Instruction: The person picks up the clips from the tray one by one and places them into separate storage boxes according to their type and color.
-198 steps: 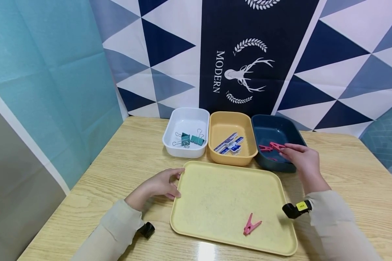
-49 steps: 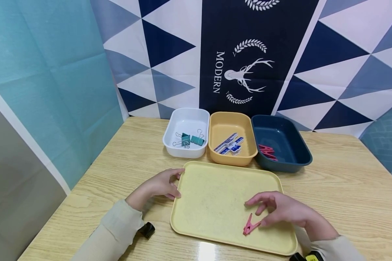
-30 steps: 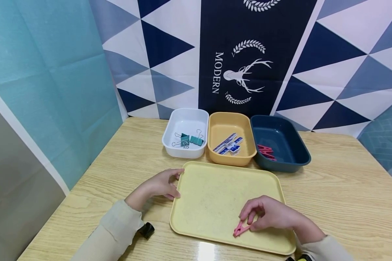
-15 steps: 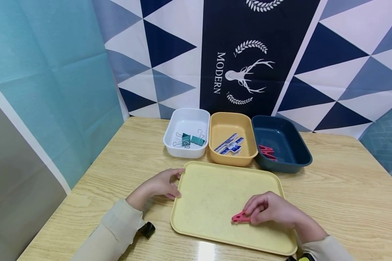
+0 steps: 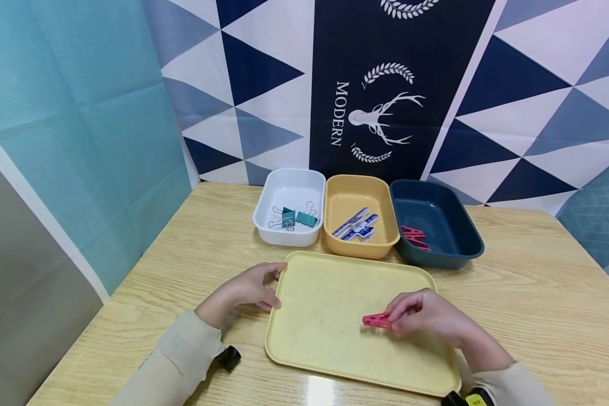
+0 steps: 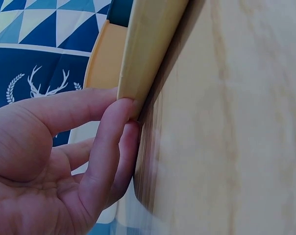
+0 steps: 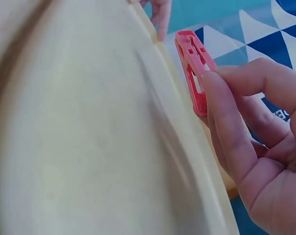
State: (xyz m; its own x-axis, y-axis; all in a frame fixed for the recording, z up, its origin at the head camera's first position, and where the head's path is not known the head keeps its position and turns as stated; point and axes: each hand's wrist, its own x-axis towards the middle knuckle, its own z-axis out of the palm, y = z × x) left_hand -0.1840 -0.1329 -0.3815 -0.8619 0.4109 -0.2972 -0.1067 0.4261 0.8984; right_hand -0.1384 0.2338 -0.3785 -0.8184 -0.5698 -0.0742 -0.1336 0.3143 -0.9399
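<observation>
My right hand [image 5: 426,317] pinches a pink-red clothespin [image 5: 376,320] between thumb and fingers, a little above the right half of the yellow tray [image 5: 330,293]. In the right wrist view the clothespin [image 7: 194,73] points away from the fingertips, and its shadow falls on the tray. At the tray's left edge my left hand [image 5: 251,286] holds the rim. The left wrist view has thumb and fingertips meeting at the tray's rim [image 6: 148,49]. Several red clothespins [image 5: 415,237] lie in the dark blue bin [image 5: 457,231] behind the tray.
Beside the blue bin stand a yellow-orange bin [image 5: 357,186] with blue-and-white ruler-marked clips [image 5: 357,225] and a white bin [image 5: 294,180] with green binder clips [image 5: 304,217]. All rest on the wooden table [image 5: 203,225], against a patterned backdrop [image 5: 264,67].
My right hand released one clothespin in the blue bin, returned to the tray, grasped the clothespin lying there and raised it, turning it sideways. My left hand stays at the tray's rim.
</observation>
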